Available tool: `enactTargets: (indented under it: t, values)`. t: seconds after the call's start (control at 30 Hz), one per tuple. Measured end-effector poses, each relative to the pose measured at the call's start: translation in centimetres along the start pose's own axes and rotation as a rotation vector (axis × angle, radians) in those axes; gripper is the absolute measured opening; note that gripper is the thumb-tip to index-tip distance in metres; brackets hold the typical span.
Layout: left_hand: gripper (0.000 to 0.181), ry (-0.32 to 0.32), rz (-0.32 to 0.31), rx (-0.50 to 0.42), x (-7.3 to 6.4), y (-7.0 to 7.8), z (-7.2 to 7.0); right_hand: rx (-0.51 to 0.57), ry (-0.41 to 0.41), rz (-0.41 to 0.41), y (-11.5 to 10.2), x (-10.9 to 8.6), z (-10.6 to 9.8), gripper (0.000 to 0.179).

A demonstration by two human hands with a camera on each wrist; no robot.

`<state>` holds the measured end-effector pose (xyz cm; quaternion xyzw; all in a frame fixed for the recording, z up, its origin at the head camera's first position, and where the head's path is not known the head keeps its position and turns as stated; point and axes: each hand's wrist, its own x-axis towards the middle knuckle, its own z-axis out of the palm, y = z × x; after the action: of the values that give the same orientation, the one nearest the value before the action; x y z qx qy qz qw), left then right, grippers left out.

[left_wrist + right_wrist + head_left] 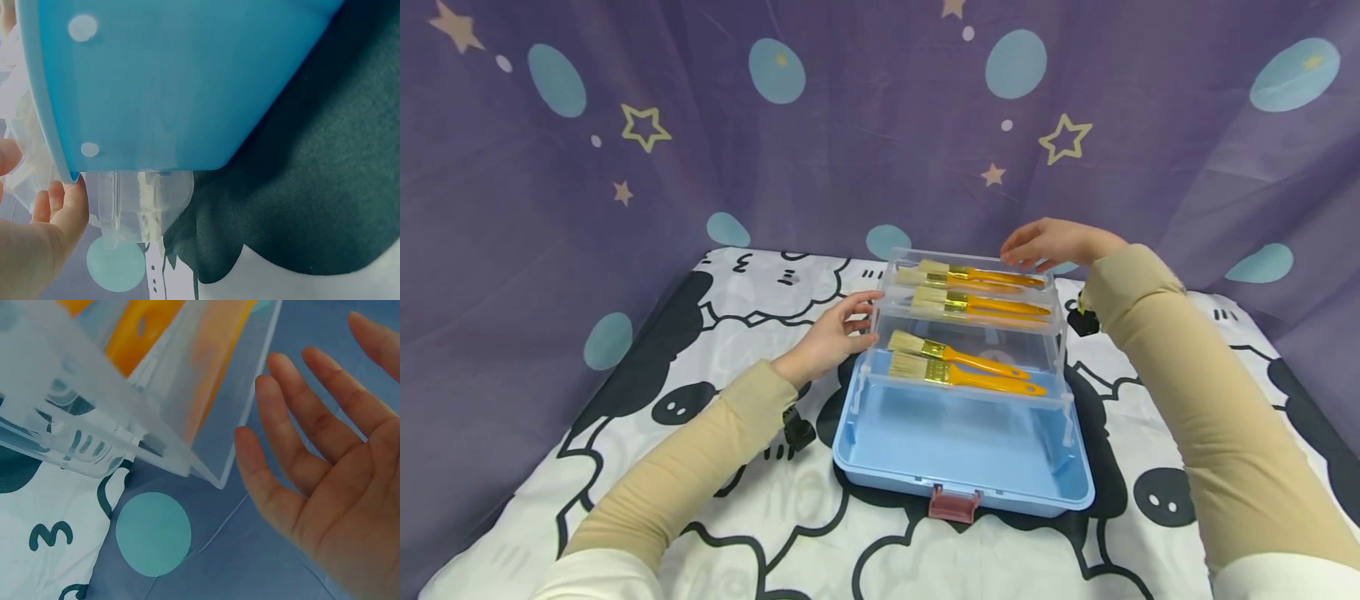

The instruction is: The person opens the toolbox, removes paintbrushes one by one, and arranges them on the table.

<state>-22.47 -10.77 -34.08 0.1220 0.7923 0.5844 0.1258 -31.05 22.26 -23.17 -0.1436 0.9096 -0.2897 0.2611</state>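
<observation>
While the right hand [1060, 242] hangs with relaxed, spread fingers just beside the far right corner of the clear tiered trays [898, 315], the left hand [831, 336] has parted, slightly bent fingers at their left edge; contact I cannot tell. Yellow-handled paintbrushes [992, 381] lie in these trays, which rise from the blue toolbox [955, 442] toward the cartoon-print cloth's [805, 492] far edge.

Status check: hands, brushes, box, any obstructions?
Left hand at left end of clear trays, fingers relaxed. Right hand open near their rear right corner. Brushes in trays, blue box open. No obstruction visible.
</observation>
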Motion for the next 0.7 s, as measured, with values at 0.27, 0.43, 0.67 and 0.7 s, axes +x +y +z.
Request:
enactTargets:
  t: [0.27, 0.43, 0.67, 0.7]
  values:
    - [0.063, -0.02, 0.025, -0.014, -0.1, -0.1, -0.2, -0.108, 0.024, -0.028, 0.4, 1.2, 0.2, 0.046]
    - [0.063, -0.027, 0.026, -0.03, -0.2, -0.2, -0.2, -0.144, 0.047, -0.053, 0.5, 1.4, 0.1, 0.041]
    - [0.063, -0.021, 0.022, -0.028, -0.3, -0.1, -0.1, -0.177, 0.065, -0.065, 0.5, 1.4, 0.2, 0.039]
    - [0.063, -0.019, 0.022, -0.027, -0.3, -0.1, -0.1, -0.183, 0.066, -0.07, 0.5, 1.4, 0.2, 0.04]
